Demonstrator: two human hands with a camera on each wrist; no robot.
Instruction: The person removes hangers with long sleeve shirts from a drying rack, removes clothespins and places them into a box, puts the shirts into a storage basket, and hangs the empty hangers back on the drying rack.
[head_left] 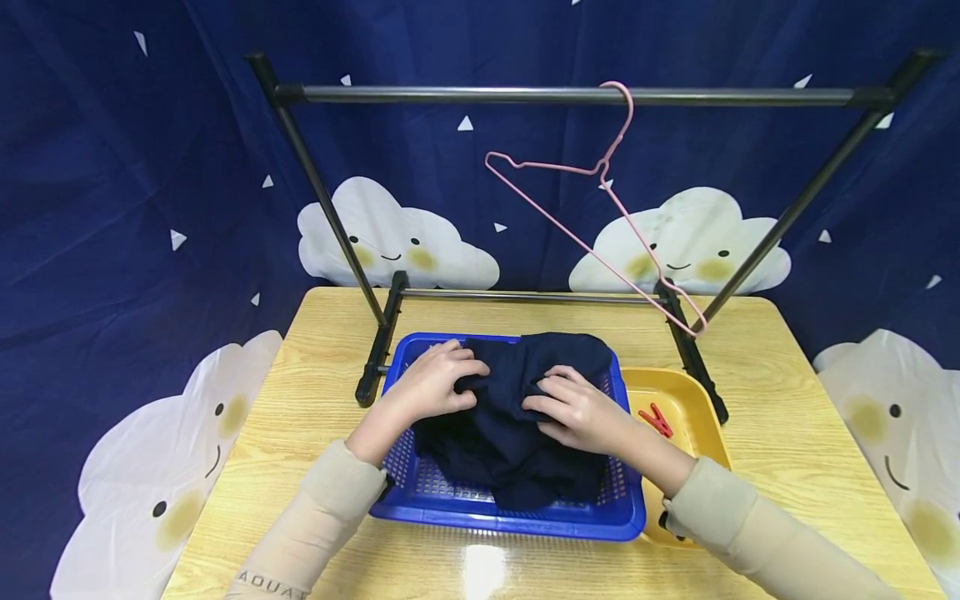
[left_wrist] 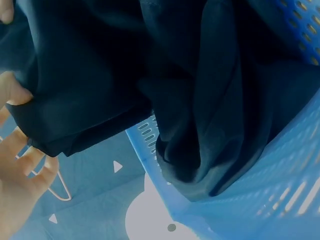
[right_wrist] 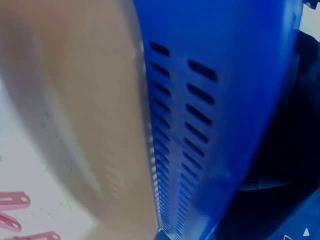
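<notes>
A dark navy garment (head_left: 517,433) lies bunched in the blue perforated basket (head_left: 510,525); its exact kind cannot be told. At its upper left, my left hand (head_left: 438,383) holds the fabric. The left wrist view shows the left thumb above the garment's edge (left_wrist: 75,135) and the fingers beneath it. My right hand (head_left: 573,408) grips the cloth at the upper right with bent fingers. The right wrist view shows the basket's side wall (right_wrist: 185,115) and part of the dark fabric (right_wrist: 280,150), but not the right hand.
A pink hanger (head_left: 600,167) hangs from the rack's bar (head_left: 465,96), behind and above the basket. To the right, a yellow tray (head_left: 667,379) holds a red clothespin (head_left: 656,419). The rack's feet stand on the wooden table (head_left: 772,400).
</notes>
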